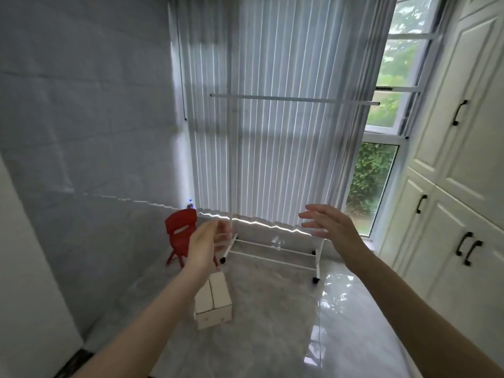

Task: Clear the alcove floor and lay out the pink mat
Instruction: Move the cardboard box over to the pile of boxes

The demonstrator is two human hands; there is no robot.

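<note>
A white clothes rack [272, 98] on black wheels stands in the alcove in front of the pale curtain. My left hand [204, 244] is stretched toward its left upright, fingers apart and holding nothing. My right hand [331, 223] is held out near the right upright with spread fingers, also holding nothing. A small red plastic chair [180, 230] stands at the back left by the wall. A pale cardboard box [214, 301] sits on the glossy marble floor [286, 323] below my left forearm. No pink mat is in view.
A small bottle with a blue cap [190, 203] stands in the back left corner behind the chair. White cabinet doors with black handles [450, 214] line the right side. A window [381, 170] shows behind the curtain's right edge. A grey wall runs along the left.
</note>
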